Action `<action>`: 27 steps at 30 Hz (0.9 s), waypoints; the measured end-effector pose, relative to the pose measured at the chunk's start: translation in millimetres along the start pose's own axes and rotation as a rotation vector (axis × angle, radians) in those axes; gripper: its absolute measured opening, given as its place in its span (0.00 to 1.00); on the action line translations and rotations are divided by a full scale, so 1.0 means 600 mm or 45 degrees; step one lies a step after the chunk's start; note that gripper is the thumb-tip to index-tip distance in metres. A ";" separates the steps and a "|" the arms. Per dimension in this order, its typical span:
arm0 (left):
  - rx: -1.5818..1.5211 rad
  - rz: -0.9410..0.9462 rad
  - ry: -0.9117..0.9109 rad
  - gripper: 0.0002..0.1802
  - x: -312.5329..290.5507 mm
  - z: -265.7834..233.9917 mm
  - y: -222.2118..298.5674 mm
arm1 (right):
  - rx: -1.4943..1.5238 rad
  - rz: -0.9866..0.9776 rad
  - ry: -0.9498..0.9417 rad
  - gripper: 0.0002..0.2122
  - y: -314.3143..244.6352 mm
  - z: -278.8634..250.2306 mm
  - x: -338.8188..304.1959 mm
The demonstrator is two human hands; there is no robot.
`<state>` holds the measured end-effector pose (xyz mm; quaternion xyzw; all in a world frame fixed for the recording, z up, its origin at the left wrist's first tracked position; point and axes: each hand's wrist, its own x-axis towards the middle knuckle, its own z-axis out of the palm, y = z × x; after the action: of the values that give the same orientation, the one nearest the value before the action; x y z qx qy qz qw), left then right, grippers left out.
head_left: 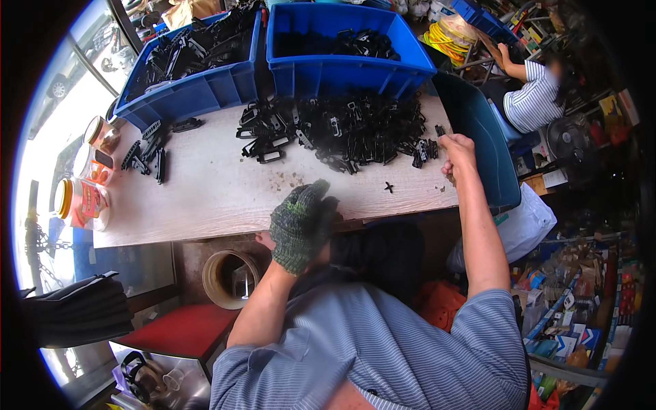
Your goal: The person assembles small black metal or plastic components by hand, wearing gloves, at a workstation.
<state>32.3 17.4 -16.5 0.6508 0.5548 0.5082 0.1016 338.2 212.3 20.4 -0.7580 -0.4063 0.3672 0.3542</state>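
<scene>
A green and black knitted glove covers my left hand (301, 225), which is at the table's front edge. Its fingers are bent and pressed together; whatever they may hold is hidden. My bare right hand (458, 154) is closed at the table's right end, beside the teal bin. A small black piece (439, 129) shows at its fingertips, but I cannot make out whether it is gripped. Left of this hand spreads a heap of black plastic parts (355, 130), some with rectangular openings. One small cross-shaped black part (389, 186) lies apart, nearer the front edge.
Two blue crates (348, 74) (191, 92) with black parts stand at the back. More loose black parts (160, 164) and lidded jars (85, 205) are at the left. A teal bin (502, 184) adjoins the table's right end. A person in a striped shirt (533, 102) is beyond.
</scene>
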 end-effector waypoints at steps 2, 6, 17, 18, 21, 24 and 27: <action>-0.008 -0.030 -0.003 0.18 0.000 0.000 0.000 | 0.096 -0.005 -0.062 0.08 0.006 -0.017 -0.002; -0.065 -0.042 0.009 0.18 0.000 0.000 -0.002 | 0.302 -0.057 -0.223 0.08 -0.005 -0.035 -0.037; -1.001 -0.849 -0.195 0.24 0.037 0.004 0.022 | 0.487 -0.082 -0.865 0.09 0.007 0.054 -0.195; -0.962 -0.704 -0.178 0.25 0.037 0.017 0.014 | 0.491 -0.054 -0.930 0.08 0.009 0.068 -0.209; -0.912 -0.451 -0.003 0.23 0.039 0.048 -0.005 | 0.487 0.008 -1.048 0.09 0.012 0.103 -0.235; -0.805 -0.524 -0.316 0.20 0.047 0.038 -0.007 | 0.503 -0.076 -1.065 0.10 0.014 0.131 -0.251; -0.604 -0.496 -0.158 0.21 0.037 0.050 -0.013 | 0.452 -0.069 -1.006 0.11 0.010 0.144 -0.263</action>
<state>47.6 51.4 -23.6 0.5203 0.5277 0.5538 0.3798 203.9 92.2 16.3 -0.4756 -0.4609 0.6840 0.3058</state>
